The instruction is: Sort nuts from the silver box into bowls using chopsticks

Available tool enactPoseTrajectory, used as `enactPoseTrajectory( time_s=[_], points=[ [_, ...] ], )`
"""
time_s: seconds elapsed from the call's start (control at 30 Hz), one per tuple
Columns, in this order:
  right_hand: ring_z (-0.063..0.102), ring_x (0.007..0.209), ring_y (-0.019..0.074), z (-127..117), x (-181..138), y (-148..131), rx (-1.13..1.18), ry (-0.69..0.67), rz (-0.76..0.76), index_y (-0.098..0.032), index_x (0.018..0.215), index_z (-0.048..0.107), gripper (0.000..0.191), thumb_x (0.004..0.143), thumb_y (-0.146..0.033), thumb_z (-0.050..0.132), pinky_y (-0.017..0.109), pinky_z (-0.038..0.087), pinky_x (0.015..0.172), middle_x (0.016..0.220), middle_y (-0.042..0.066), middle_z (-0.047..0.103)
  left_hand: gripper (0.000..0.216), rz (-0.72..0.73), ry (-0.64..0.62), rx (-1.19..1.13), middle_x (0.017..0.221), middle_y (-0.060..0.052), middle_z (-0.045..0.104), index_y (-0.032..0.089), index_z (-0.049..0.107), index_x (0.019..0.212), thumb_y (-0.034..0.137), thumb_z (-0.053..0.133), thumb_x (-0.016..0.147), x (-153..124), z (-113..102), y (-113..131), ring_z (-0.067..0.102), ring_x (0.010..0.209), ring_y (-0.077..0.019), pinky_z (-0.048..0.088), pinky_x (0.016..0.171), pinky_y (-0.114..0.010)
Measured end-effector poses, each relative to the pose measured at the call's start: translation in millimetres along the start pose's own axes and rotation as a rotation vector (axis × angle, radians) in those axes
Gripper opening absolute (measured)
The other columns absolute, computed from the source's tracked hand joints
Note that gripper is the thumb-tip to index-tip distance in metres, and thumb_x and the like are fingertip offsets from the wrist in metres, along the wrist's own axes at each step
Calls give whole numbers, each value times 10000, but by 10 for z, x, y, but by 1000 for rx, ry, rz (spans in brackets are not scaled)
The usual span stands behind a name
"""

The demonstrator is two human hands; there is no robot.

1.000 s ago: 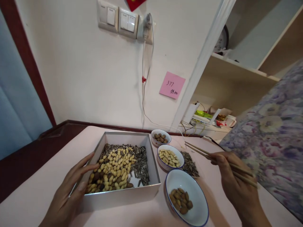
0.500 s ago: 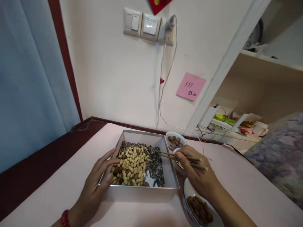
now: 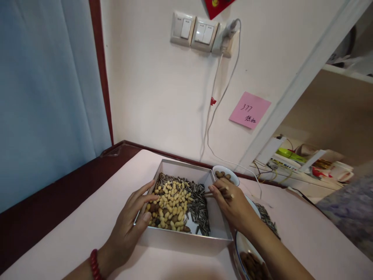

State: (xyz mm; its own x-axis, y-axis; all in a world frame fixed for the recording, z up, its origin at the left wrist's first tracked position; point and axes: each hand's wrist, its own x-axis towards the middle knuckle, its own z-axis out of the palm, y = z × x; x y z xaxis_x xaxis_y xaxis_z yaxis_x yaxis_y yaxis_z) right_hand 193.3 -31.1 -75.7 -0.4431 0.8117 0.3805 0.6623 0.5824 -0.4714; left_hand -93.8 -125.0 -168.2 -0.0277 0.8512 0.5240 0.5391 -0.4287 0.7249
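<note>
A grey-white box (image 3: 186, 240) on the pink-white table holds peanuts (image 3: 175, 198) heaped over striped sunflower seeds (image 3: 200, 210), with some brown nuts among them. My left hand (image 3: 131, 221), a red bead bracelet at its wrist, rests at the box's left rim with fingers spread apart. My right hand (image 3: 233, 204) is closed round a pair of chopsticks (image 3: 217, 191). Their tips point left over the sunflower seeds at the box's right side; I cannot tell whether they pinch a seed.
Behind my right hand stands a bowl of round brown nuts (image 3: 223, 174). Another bowl (image 3: 253, 205) is mostly hidden under that hand. Nearer me is a bowl of brown almond-like nuts (image 3: 252, 264). Sunflower seeds (image 3: 266, 219) lie right of my forearm. A white cable (image 3: 230, 158) hangs down the wall.
The view has shifted, so the scene sits further right. My right hand has moved left relative to the bowls, bringing the chopsticks in over the box. My left hand keeps its place.
</note>
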Motion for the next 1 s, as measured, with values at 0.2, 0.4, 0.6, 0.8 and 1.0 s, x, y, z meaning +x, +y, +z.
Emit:
enactPoseTrajectory(
  time_s=[0.2,0.4,0.6,0.8,1.0],
  points=[
    [490,694,173,-1,-37,26,35,38,13,-219,699,457,378,1003,-437,405,313,347,663,732,5,507,302,-1,2,1,1568,14,338,369,540,1268,341,413,996,-2,-2,-3,341,1427,-264,341,1144,-484],
    [502,693,171,-77,-77,36,92,108,14,-215,682,494,394,991,-452,432,314,372,673,708,9,525,301,1,-3,10,1566,1,345,355,545,1267,338,413,997,0,1,-4,344,1428,-263,344,1146,-472],
    [549,654,161,-257,-209,2,166,209,56,-207,753,611,393,995,-465,440,289,419,607,688,13,591,298,-12,3,19,1568,2,345,354,550,1264,335,432,992,9,7,-21,354,1423,-257,356,1142,-462],
    [550,674,145,-653,-584,-21,252,525,47,-245,871,696,266,988,-391,507,280,419,573,802,12,629,305,-38,40,-3,1563,-11,372,330,587,1234,378,419,983,9,9,-8,351,1427,-283,341,1150,-497],
    [523,652,164,-1085,-1035,155,122,940,119,-248,839,692,253,950,-428,553,336,392,610,807,27,599,307,-65,42,-1,1575,15,364,353,594,1216,403,410,974,33,3,-35,374,1420,-325,340,1147,-552]
  ],
)
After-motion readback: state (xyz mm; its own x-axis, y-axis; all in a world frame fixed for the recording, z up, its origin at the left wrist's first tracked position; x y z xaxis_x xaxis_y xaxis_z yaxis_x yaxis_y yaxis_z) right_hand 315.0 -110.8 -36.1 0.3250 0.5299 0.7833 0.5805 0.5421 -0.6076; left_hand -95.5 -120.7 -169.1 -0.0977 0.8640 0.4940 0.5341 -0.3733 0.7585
